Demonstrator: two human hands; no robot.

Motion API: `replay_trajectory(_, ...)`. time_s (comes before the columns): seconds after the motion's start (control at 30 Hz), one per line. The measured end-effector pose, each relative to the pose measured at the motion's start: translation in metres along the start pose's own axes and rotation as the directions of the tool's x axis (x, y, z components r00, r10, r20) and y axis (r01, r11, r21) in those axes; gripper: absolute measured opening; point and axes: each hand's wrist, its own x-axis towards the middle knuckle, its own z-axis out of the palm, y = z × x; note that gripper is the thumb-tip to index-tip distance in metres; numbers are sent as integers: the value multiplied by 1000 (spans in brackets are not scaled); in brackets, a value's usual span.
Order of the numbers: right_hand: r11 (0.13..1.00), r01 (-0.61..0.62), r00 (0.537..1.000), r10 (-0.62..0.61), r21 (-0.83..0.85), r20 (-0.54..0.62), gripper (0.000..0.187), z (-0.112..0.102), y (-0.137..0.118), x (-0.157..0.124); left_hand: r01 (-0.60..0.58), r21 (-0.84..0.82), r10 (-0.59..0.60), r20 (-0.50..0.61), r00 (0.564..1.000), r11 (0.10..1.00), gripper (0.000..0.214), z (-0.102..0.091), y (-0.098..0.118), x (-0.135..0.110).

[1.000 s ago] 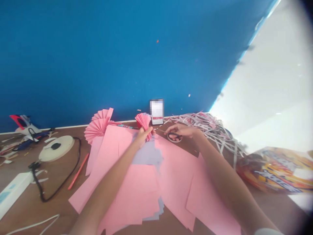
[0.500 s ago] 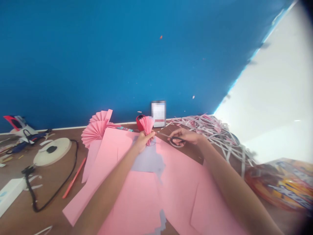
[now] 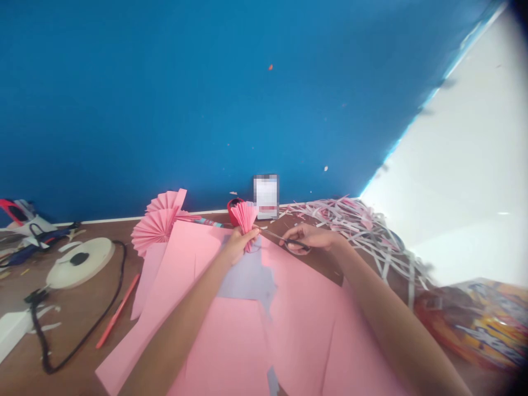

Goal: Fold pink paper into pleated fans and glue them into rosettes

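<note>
My left hand [image 3: 239, 245] is closed around the lower part of a pleated pink paper fan [image 3: 245, 215], whose folds spread upward above the fingers. In my right hand [image 3: 308, 236] is a pair of scissors [image 3: 297, 244] with dark handles. Their blades point left and reach close to the fan beside my left fingers; whether they touch it I cannot tell. Pink paper sheets [image 3: 223, 335] lie beneath both forearms, with a grey patch [image 3: 243, 278] below my left hand. Opened pink paper fans [image 3: 154, 226] rest to the left of the sheets.
A phone [image 3: 266, 195] leans on the blue wall beside a red round object [image 3: 234, 211]. Shredded paper strips [image 3: 350, 217] pile up at right, near a shiny packet [image 3: 474, 324]. At left lie a red pen-like stick [image 3: 118, 311], a cream disc [image 3: 99, 256] and a black cable [image 3: 116, 291].
The scissors' blades have come nearer the fan, and my right hand has shifted slightly left. The whole view has moved a little, so the table things appear lower and further left.
</note>
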Motion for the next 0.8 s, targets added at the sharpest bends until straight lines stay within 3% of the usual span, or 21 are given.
replay_trajectory(0.6, 999, 19, 1000, -20, -48, -23, 46, 2, -8, -3, -18, 50, 17, 26, 1000, 999, 22, -3, -2, 1)
replay_trajectory(0.8, 999, 28, 998, -29, -27, -51, 41, 1, 0, 0, 10, 54, -12, 29, 1000, 998, 25, -2, 0, 0)
